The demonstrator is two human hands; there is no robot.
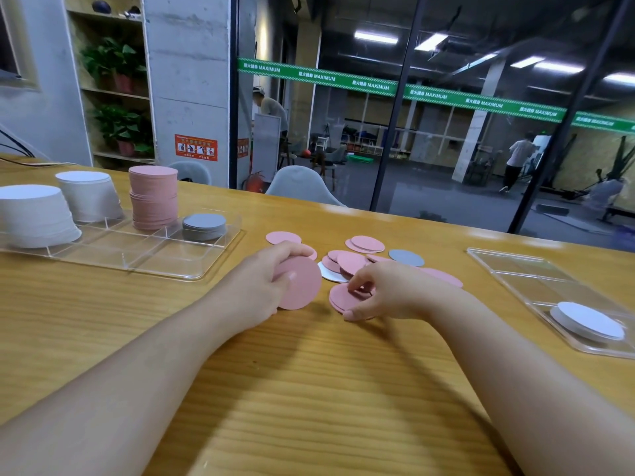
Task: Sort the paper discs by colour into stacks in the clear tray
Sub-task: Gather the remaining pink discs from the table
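We record two bare forearms reaching forward over the wooden surface [309, 389]. The left hand [264, 280] grips a small stack of pink discs [302, 286], fingers curled round its far edge and thumb across the near face, the stack tilted up off the surface. The right hand [395, 290] rests on a second group of pink discs [338, 298] lying flat; its fingers [357, 283] are bent and pinch at the top disc, with the thumb at the near edge.

Just beyond both hands we note the unsorted scatter: overlapping loose pink discs [350, 262], a white disc [330, 274] partly under them, a single grey disc [406, 257] to the right, a pink pair [366, 243] further back, and one lone pink disc [283, 238] to the left.

At the right edge sits a second clear tray [515, 266] holding a low white stack [589, 321] in its near compartment.

Further back on the left stands the clear tray [192, 273], divided into compartments. Its far row carries, from left to right, a tall white stack [34, 214] that fans outward, another tall white stack [87, 195], a tall pink stack [153, 197] and a low grey stack [204, 226]. The near compartments show only their dividers.

Beyond the surface we observe grey chairs [302, 183], a shelf with potted plants [117, 97], and a glass wall [446, 115] bearing a green banner.
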